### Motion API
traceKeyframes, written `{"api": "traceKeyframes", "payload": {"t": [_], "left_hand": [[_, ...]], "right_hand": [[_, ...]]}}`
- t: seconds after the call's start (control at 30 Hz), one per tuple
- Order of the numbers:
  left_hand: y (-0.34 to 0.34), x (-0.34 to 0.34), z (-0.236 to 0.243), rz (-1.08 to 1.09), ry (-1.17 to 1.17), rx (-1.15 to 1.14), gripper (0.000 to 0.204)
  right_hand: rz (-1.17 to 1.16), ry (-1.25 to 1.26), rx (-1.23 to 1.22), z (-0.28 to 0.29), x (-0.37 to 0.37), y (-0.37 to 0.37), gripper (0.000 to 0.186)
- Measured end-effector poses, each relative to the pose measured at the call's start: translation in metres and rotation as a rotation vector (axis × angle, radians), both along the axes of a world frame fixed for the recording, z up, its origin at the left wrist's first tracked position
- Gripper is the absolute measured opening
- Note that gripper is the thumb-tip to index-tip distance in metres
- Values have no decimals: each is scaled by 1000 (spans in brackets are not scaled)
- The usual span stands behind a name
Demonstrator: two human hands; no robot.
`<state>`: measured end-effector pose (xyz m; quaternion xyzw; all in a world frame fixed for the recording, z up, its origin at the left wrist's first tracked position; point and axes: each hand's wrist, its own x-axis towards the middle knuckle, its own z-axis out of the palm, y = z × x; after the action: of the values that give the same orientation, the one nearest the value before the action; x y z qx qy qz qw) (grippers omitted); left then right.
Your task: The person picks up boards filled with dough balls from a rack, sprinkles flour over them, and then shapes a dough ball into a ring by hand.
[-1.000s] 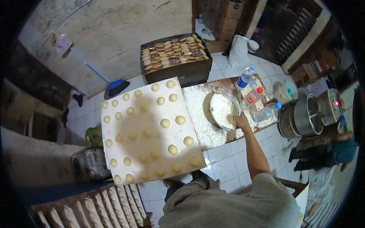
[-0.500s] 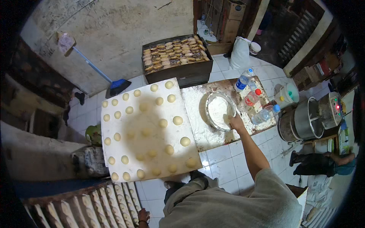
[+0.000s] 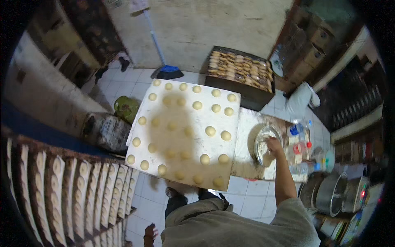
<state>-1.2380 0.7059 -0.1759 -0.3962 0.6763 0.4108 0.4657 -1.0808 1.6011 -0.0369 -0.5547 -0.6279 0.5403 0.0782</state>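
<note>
My right hand [image 3: 273, 145] reaches into a round metal bowl [image 3: 256, 150] of white powder that looks like flour. Its fingers are blurred and partly hidden, so their grip is unclear. Under the bowl is a flour-dusted table [image 3: 243, 158]. Left of it, a large white board [image 3: 224, 122] carries rows of round pale dough balls [image 3: 210, 131], partly under a dark shadow. Down at my side hangs my left hand [image 3: 150, 231], open and holding nothing, close to a rack with trays.
Plastic bottles [image 3: 298, 129] stand along the table's right side. Beyond the board is a dark box [image 3: 251, 91] full of packed breads. A blue broom [image 3: 166, 71] leans on the wall. At lower left, a rack [image 3: 88, 193] holds trays of dough; large metal pots [image 3: 328, 195] are at right.
The view has turned right, so the board and rack show more centrally. My right hand has shifted from the bowl's near right rim to over the flour inside. My left hand still hangs low.
</note>
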Motion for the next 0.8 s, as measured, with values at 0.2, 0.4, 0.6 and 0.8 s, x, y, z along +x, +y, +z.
{"api": "traceKeyframes", "payload": {"t": [0.2,0.4,0.6,0.8], "left_hand": [[-24,118,-23,178,-44,-71,37],[46,155,17,376,159,81,35],[45,252,12,257,85,-86,42],[43,305,-39,321,71,38,41]], "right_hand": [[401,244,506,85,-187,22,31],[689,384,258,177,-456,-40,33],[722,361,227,237,-542,-32,22],[912,416,553,228,-446,141,10]]}}
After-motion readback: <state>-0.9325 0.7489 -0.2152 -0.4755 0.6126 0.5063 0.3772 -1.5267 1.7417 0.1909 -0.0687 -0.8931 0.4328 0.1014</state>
